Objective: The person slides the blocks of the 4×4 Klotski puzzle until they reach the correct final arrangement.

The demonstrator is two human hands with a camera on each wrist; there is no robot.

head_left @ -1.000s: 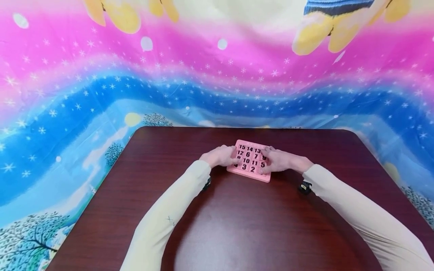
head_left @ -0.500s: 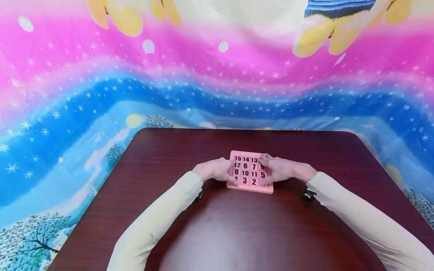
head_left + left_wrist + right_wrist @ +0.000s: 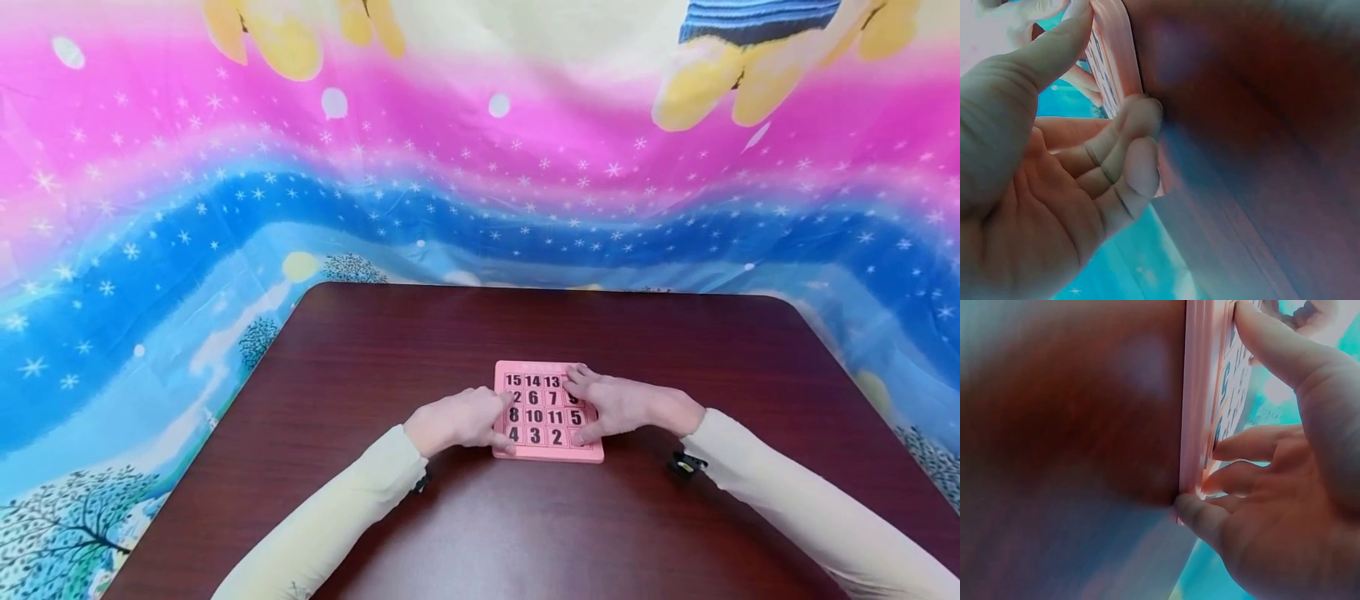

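Note:
A pink square number sliding puzzle point(image 3: 543, 407) lies on the dark wooden table, its black-numbered tiles facing up. The top row starts 15, 14, 13; its last tile is covered by fingers. My left hand point(image 3: 456, 421) grips the left edge, thumb on the near left corner of the face. In the left wrist view its curled fingertips point(image 3: 1142, 165) meet the puzzle's side. On the opposite edge my right hand point(image 3: 626, 406) holds on with thumb and fingers spread over the right column. The right wrist view shows its little finger low against the puzzle's side point(image 3: 1192, 406).
The brown table point(image 3: 375, 333) extends around the puzzle on all sides. Behind it hangs a printed cloth point(image 3: 450, 158) in pink and blue with snowflakes. Each wrist wears a black strap device point(image 3: 686, 463) under a cream sleeve point(image 3: 810, 492).
Both hands have drawn the puzzle toward me across the table, turning it from a slant to nearly square. The left hand has shifted left and nearer along with it.

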